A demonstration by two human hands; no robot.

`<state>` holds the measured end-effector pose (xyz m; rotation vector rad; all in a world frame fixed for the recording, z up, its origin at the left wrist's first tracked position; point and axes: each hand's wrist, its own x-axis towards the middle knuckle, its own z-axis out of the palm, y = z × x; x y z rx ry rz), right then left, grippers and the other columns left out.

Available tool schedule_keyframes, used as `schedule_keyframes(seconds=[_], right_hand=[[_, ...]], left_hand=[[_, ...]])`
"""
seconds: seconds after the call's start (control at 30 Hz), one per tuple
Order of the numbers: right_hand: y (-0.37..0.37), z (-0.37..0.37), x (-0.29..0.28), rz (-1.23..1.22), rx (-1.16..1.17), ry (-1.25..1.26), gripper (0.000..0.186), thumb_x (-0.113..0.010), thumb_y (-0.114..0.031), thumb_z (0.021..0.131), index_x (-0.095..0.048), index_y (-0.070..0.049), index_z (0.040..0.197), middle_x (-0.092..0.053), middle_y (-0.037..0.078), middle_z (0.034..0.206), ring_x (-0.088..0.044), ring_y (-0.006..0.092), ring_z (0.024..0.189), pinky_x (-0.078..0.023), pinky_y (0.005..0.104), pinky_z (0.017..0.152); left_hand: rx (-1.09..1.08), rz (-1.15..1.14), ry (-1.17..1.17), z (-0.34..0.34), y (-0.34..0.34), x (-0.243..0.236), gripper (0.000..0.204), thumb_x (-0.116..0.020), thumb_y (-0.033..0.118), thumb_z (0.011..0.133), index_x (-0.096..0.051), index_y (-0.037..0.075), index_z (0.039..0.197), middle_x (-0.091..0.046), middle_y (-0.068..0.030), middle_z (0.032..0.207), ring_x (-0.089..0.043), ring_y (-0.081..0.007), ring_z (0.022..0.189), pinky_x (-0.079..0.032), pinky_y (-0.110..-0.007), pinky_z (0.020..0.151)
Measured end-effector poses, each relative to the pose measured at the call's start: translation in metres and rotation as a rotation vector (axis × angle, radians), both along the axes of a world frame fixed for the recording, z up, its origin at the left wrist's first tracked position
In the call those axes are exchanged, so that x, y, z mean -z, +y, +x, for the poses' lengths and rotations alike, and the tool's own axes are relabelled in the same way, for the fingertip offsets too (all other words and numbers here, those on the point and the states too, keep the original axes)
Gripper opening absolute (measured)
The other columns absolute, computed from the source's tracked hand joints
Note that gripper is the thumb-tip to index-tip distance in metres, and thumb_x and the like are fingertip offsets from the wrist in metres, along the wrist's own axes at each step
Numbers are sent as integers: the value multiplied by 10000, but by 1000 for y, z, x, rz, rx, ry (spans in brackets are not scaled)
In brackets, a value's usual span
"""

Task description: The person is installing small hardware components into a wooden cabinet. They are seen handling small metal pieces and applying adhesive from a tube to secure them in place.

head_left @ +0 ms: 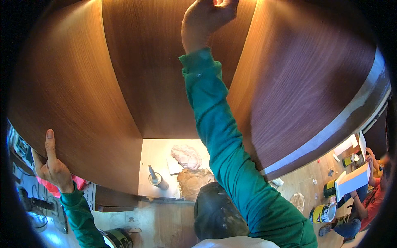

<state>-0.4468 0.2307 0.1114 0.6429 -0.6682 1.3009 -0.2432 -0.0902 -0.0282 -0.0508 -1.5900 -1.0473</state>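
Note:
Tall brown wood-grain panels form an open-fronted cabinet (161, 74) in front of me. My left hand (56, 171) grips the front edge of its left side panel (82, 103), the thumb lying along the inner face and other fingers past the edge. Raised high inside, my right hand (209, 20) is before the back panel with its fingers curled. The picture's upper edge cuts off the fingertips, so whatever they hold is hidden. Below, on the pale cabinet floor (144, 190), a sealant cartridge (158, 180) with a nozzle stands upright beside crumpled, stained sheets (193, 182).
A dark, stained rounded thing (219, 208) is below my right arm. At right, a person in red (374, 198) handles a white board (353, 180) among several buckets, including a yellow-black one (322, 213). Another bucket (120, 239) stands low left, near cables and dark equipment (41, 204).

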Motion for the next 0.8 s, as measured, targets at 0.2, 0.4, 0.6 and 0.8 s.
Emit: schedule_keyframes(seconds=[0.2,0.4,0.6,0.8], right_hand=[[9,-3,6,3,-47,-36,229,-619,-222,977,-602,-1,1034,-578,169,1301,-594,230,990,-483,369,890],[10,-2,11,-98,-22,-123,233,-607,-219,978,-605,6,1041,-574,209,1289,-593,251,1046,-485,388,941],[-7,14,5,72,-36,-40,125,-597,-80,947,-570,9,1030,-592,177,1311,-650,216,1035,-587,342,790],[-84,4,28,372,-287,-141,101,-596,-31,924,-638,-7,1013,-615,172,1252,-640,227,1083,-568,333,838]], left_hand=[[-86,-143,8,-2,-12,4,366,-724,254,905,-675,-10,1153,-702,-132,1085,-671,-206,920,-516,-288,820],[-41,-94,30,5,-11,0,313,-718,186,906,-677,-16,1141,-697,-128,1105,-661,-195,940,-515,-297,840],[32,18,55,-2,18,-1,251,-663,74,902,-702,28,1146,-697,-118,1096,-635,-208,995,-480,-316,903],[179,139,48,11,22,-12,293,-753,110,868,-668,4,1128,-707,-62,1034,-625,-127,931,-476,-262,850]])
